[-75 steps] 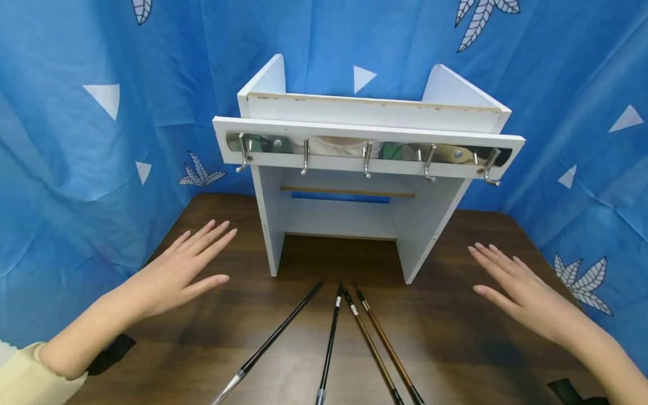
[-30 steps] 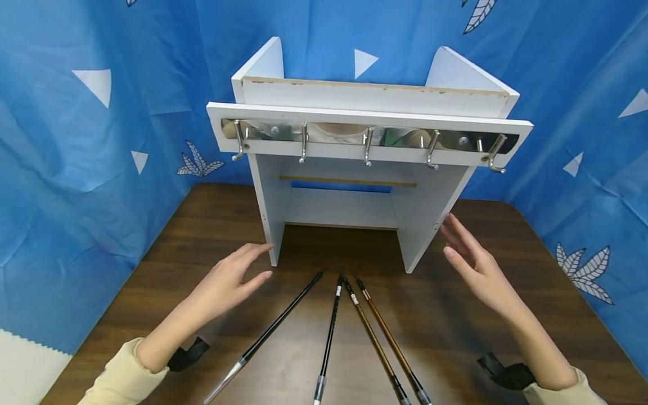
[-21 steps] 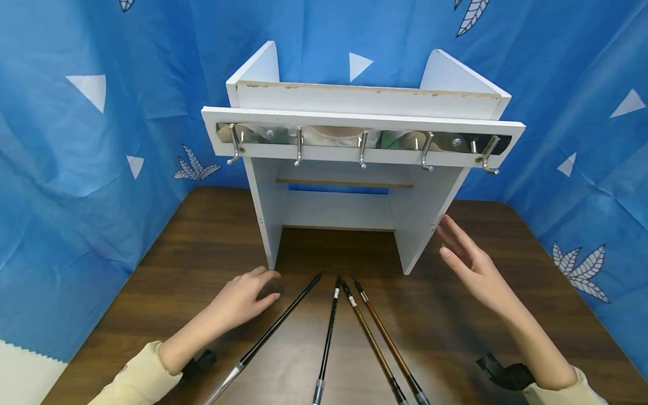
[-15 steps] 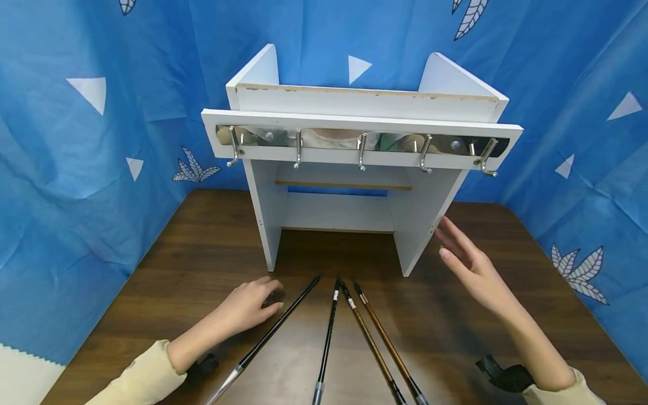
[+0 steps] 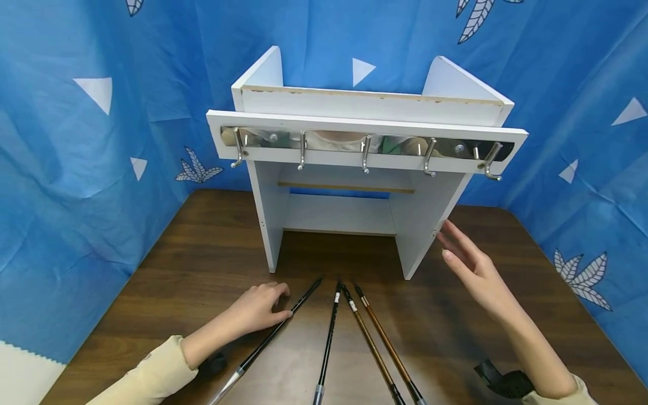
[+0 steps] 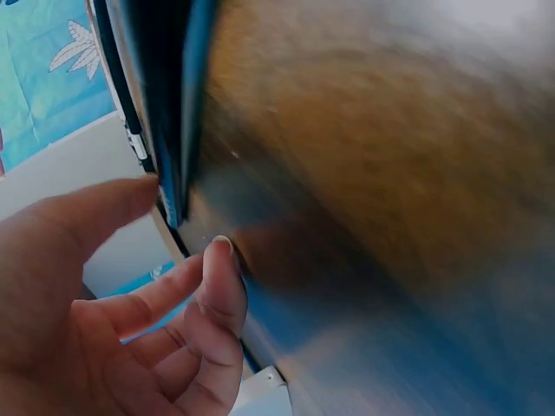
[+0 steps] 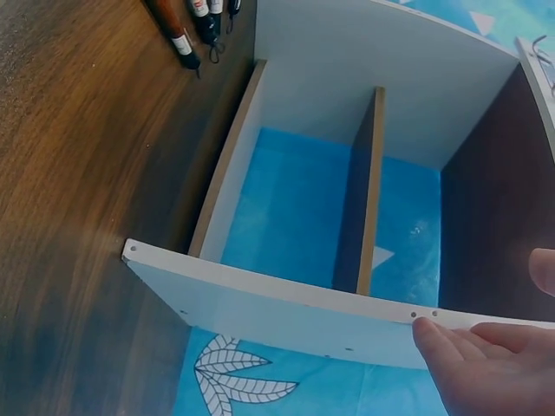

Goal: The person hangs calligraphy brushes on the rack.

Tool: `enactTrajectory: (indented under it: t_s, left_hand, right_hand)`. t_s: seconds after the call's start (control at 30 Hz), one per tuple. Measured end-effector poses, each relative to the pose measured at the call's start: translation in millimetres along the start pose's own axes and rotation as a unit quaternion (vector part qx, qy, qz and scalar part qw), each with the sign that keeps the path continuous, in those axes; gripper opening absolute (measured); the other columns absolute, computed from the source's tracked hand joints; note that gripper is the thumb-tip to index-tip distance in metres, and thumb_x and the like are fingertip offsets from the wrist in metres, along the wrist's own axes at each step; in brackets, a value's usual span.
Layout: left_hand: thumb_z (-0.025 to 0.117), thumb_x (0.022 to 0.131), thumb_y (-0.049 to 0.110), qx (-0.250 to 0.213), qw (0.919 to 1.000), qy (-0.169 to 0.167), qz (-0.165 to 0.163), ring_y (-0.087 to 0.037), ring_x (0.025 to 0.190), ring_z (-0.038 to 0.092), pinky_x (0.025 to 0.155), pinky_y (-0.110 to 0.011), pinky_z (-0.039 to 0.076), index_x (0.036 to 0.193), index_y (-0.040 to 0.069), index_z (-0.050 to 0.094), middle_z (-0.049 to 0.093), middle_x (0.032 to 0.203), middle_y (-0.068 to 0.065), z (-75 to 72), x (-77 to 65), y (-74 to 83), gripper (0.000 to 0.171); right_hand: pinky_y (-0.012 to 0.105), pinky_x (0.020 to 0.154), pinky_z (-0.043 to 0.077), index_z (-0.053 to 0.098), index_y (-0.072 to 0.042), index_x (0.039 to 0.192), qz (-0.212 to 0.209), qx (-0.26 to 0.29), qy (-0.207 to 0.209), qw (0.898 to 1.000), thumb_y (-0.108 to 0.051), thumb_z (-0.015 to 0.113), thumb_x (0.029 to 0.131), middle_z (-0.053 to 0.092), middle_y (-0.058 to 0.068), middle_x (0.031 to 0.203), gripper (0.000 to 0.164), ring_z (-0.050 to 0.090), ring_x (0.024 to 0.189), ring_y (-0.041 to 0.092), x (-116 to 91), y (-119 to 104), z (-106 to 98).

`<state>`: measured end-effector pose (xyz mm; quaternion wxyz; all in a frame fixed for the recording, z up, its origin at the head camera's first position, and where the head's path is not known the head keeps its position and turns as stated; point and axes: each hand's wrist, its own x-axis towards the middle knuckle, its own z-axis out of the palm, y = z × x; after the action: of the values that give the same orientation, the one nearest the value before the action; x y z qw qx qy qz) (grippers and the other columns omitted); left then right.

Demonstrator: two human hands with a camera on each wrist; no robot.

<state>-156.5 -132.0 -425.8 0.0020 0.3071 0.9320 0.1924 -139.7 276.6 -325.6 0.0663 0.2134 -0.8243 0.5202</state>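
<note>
My left hand [image 5: 260, 307] is over the leftmost black calligraphy brush [image 5: 265, 342], its thumb at the handle and its other fingers bent on the far side. In the left wrist view a gap shows between the dark brush handle [image 6: 165, 104] and the index fingertip. My right hand [image 5: 473, 270] is raised at the right side panel of the white shelf unit [image 5: 341, 215]; in the right wrist view its fingertips touch the panel's edge [image 7: 303, 296]. Another black brush [image 5: 328, 344] and two brown brushes [image 5: 372, 344] lie to the right of the first.
A white rail [image 5: 334, 122] with several metal hooks and a mirror-like strip runs across the unit's front. The unit stands on a dark wooden table [image 5: 202, 242]. Blue patterned cloth [image 5: 152, 129] hangs behind and at both sides.
Both hands came in from the table's sides. My left hand then went down and right to the leftmost black brush. My right hand has stayed by the shelf panel since about a second ago.
</note>
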Motion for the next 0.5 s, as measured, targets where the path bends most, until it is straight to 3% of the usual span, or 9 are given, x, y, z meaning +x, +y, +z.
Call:
enactTrajectory:
  t_s: [0.5]
  left_hand:
    - [0.076,0.078,0.016,-0.026,0.9995,-0.019,0.000,-0.006,0.049,0.040,0.045,-0.024,0.038,0.089,0.006,0.057,0.043,0.058,0.007,9.8,12.0,9.4,0.024]
  right_hand:
    - [0.012,0.092,0.036,0.020,-0.011,0.150,0.008,-0.008,0.000,1.000,-0.006,0.043,0.100,0.022,0.015,0.151,0.055,0.034,0.130,0.011,0,-2,1]
